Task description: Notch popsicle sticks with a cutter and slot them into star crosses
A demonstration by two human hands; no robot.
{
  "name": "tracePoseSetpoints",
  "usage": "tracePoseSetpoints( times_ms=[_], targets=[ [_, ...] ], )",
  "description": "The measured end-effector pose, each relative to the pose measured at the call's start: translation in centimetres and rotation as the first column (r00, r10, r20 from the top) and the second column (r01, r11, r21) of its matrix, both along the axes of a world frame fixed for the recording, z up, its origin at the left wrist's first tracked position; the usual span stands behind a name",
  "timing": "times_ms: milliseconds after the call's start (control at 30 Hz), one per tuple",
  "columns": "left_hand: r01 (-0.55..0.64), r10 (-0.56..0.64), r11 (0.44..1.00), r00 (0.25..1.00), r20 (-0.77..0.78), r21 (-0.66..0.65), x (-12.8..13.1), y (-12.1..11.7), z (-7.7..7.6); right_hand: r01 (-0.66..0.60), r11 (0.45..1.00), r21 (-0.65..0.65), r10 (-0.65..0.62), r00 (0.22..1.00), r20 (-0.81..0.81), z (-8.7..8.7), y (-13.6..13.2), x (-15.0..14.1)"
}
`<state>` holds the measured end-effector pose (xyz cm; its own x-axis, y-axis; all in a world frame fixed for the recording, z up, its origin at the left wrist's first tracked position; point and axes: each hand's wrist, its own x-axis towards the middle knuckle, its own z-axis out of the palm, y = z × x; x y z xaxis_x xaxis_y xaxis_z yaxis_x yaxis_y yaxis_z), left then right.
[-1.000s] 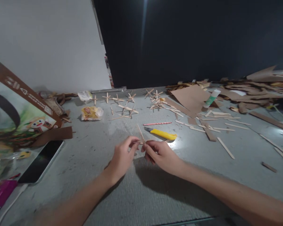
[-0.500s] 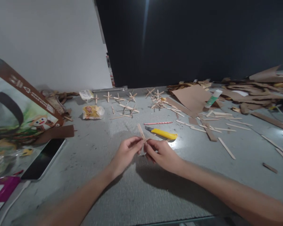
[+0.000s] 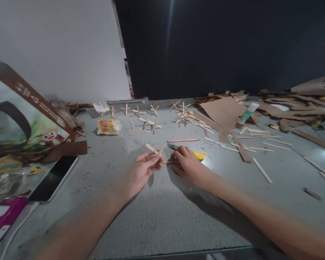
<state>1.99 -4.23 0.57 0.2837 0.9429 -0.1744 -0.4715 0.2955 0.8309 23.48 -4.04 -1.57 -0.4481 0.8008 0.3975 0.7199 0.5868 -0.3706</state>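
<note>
My left hand [image 3: 144, 169] pinches two crossed wooden craft sticks [image 3: 152, 149] between thumb and fingers, just above the table. A thin wooden strip [image 3: 168, 162] runs from near those fingertips toward my right hand [image 3: 189, 164]. My right hand is closed, its fingers curled down, and what they grip is hidden. Behind it lies a yellow utility knife [image 3: 199, 155], its middle covered by the hand and its dark tip showing. A red patterned pencil [image 3: 183, 140] lies beyond the knife.
Several crossed-stick pieces [image 3: 151, 124] stand at the back, beside a yellow packet [image 3: 108, 127]. Loose sticks [image 3: 262, 170], cardboard [image 3: 219, 112] and a glue stick [image 3: 248, 113] are at right. A phone [image 3: 54, 178] and a printed bag [image 3: 43, 119] are at left.
My hands have moved apart. The right hand has shifted right, in front of the knife, while the left has kept the sticks and tilted them so their crossed shape shows.
</note>
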Motion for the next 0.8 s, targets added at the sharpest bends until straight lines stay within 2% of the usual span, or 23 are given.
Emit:
tracePoseSetpoints(
  times_ms=[67, 200, 333, 400, 500, 600, 700, 800],
  targets=[
    [-0.017, 0.017, 1.000, 1.000, -0.005, -0.024, -0.2, 0.2, -0.1, 0.046, 0.998, 0.046, -0.046, 0.999, 0.019, -1.2, 0.5, 0.1],
    [-0.054, 0.053, 0.996, 0.998, -0.018, -0.066, -0.2, 0.3, -0.3, 0.090, 0.995, 0.052, -0.092, 0.995, 0.030, -3.0, 1.2, 0.0],
    [-0.069, 0.069, 0.994, 0.998, -0.007, -0.088, -0.1, 0.3, -0.2, 0.113, 0.993, 0.035, -0.113, 0.993, 0.016, -3.5, 1.5, -0.2],
    [-0.066, 0.065, 0.994, 0.998, -0.011, -0.087, -0.1, 0.4, -0.1, 0.095, 0.995, 0.012, -0.095, 0.995, -0.018, -3.0, 1.6, -0.1],
    [-0.053, 0.052, 0.996, 0.998, -0.020, -0.070, -0.1, 0.4, 0.1, 0.068, 0.994, -0.090, -0.082, 0.984, -0.156, -1.6, 1.4, 0.2],
    [-0.019, 0.018, 0.999, 0.998, -0.067, -0.029, -0.2, 0.4, 0.2, 0.082, 0.974, -0.211, -0.142, 0.948, -0.284, 0.2, 1.0, 0.6],
    [0.023, -0.022, 1.000, 0.990, -0.136, 0.005, -0.3, 0.3, 0.2, 0.053, 0.952, -0.303, -0.185, 0.884, -0.428, 1.5, 0.5, 0.7],
    [0.045, -0.040, 0.999, 0.982, -0.183, 0.020, -0.2, 0.1, 0.2, 0.006, 0.952, -0.306, -0.189, 0.798, -0.572, 1.9, 0.4, 0.5]
  ],
)
